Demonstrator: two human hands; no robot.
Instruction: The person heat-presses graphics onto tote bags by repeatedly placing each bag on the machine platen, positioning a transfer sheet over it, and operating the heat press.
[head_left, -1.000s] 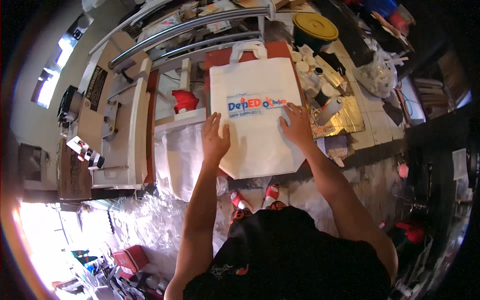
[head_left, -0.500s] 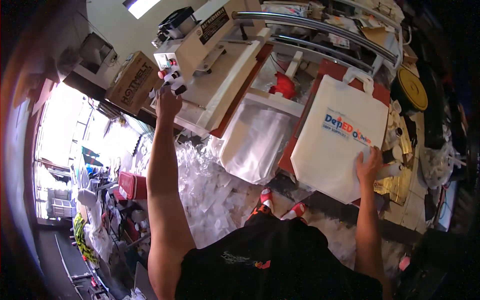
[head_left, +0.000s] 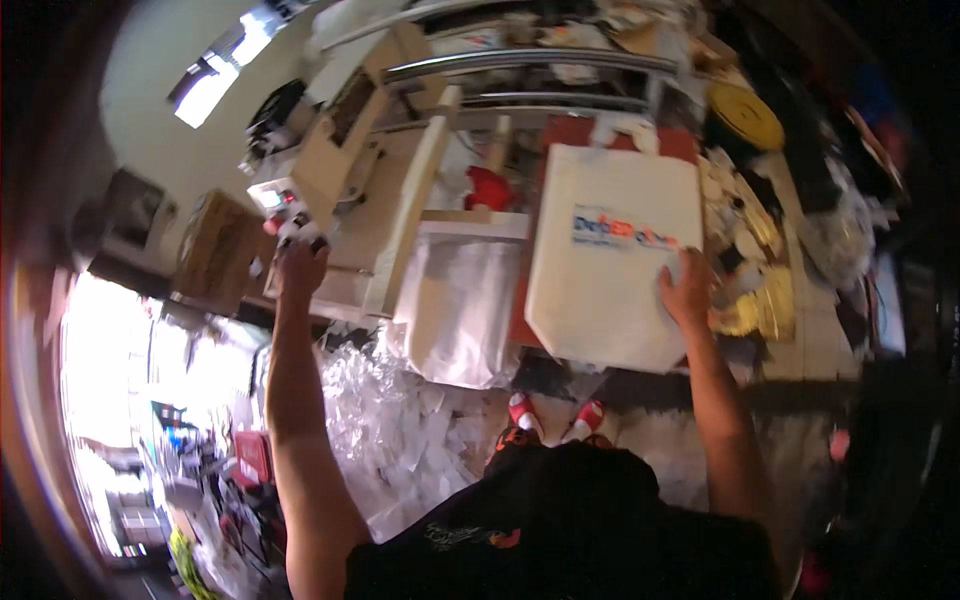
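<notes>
A white tote bag [head_left: 612, 295] with a colourful printed patch lies on a red-brown platen [head_left: 530, 285]. My right hand [head_left: 685, 290] rests open on the bag's right side, just below the print. My left hand [head_left: 300, 270] has its fingers curled at the black controls [head_left: 298, 228] on the front of a cream press machine [head_left: 335, 155]; what exactly they grip is blurred. Between the machine and the bag, another white bag [head_left: 462, 310] with a translucent sheen lies below a red cloth [head_left: 488, 187].
Steel rails [head_left: 530, 58] run behind. Tubs, bottles and a yellow lid [head_left: 745, 115] crowd the right side. A cardboard box [head_left: 215, 250] sits at left; plastic scraps [head_left: 385, 450] cover the floor by my feet, with clutter near a bright opening.
My left hand left the printed bag for the machine's controls, where it remains since half a second ago. My right hand stayed on the bag. The view swung left, then partly back.
</notes>
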